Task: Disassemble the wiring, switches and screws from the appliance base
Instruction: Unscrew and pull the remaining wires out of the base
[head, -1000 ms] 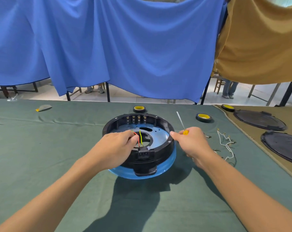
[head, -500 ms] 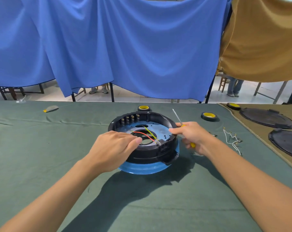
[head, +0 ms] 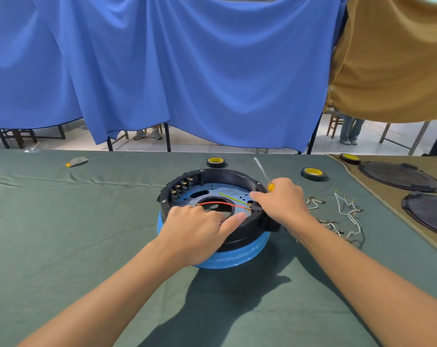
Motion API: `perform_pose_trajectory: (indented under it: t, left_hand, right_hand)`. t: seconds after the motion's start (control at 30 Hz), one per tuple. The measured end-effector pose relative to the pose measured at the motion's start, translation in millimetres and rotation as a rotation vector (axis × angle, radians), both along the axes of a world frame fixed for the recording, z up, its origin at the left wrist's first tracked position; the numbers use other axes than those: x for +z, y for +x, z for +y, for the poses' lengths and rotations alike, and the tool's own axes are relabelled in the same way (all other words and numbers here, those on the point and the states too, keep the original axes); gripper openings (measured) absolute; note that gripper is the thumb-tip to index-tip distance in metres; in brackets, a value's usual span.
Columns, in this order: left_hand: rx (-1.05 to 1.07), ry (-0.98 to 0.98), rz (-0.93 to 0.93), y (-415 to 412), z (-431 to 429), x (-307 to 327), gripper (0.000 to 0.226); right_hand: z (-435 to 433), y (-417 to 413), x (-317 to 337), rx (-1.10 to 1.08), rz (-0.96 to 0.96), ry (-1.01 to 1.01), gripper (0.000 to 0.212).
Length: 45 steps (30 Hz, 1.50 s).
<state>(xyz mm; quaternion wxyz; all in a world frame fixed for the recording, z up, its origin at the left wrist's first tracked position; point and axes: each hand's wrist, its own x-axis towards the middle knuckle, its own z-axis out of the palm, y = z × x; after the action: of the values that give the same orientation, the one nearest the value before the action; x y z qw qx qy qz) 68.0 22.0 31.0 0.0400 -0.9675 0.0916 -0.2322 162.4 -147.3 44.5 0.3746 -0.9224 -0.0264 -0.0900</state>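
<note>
The appliance base [head: 237, 256], a black ring on a blue shell, sits on the green-clothed bench [head: 62, 234] under both hands. Inside it, a red wire [head: 220, 203] and a yellow-green wire [head: 233, 198] run across the blue plate to the rim just under the right hand [head: 283, 202]. That hand grips a screwdriver [head: 270, 187] in its curled fingers, the shaft pointing up and away beyond the knuckles, while its forefinger reaches down to the black block on the rim where the wires end. The left hand [head: 197, 231] rests on the near rim, fingers curled down onto the plate and thumb stretched toward the right hand. The red wire's other end goes under its fingers, and I cannot tell if they pinch it.

Loose white wires [head: 347, 209] lie just right of the right hand. Tape rolls [head: 313, 173] sit beyond both hands, and black lids [head: 397, 176] lie far right on a tan cloth.
</note>
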Motion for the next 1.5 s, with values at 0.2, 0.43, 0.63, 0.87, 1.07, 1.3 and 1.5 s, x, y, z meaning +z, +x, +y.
perform_pose_trajectory:
  t: [0.2, 0.43, 0.63, 0.87, 1.07, 1.3, 1.5]
  left_hand:
    - [0.098, -0.059, -0.072, -13, -48, -2, 0.057]
    - [0.011, -0.099, 0.178, -20, -74, -1, 0.068]
    - [-0.116, -0.068, 0.232, -7, -45, 14, 0.059]
    - [-0.069, -0.083, 0.019, -9, -43, 5, 0.068]
    - [-0.132, -0.208, 0.087, -10, -48, 9, 0.055]
    - [0.002, -0.358, 0.297, -5, -61, 17, 0.057]
    - [0.019, -0.311, 0.153, 20, -24, 48, 0.045]
  right_hand:
    - [-11, -22, 0, 0.013, 0.063, 0.214, 0.028]
    - [-20, -2, 12, 0.313, 0.197, 0.309, 0.009]
    - [-14, 13, 12, 0.331, 0.179, 0.266, 0.016]
    - [-7, 10, -3, 0.168, -0.094, 0.125, 0.011]
    - [-7, 9, -4, 0.098, -0.109, 0.126, 0.015]
    - [-29, -3, 4, 0.037, -0.08, 0.028, 0.02]
    - [-62, -45, 11, 0.328, -0.117, -0.156, 0.015]
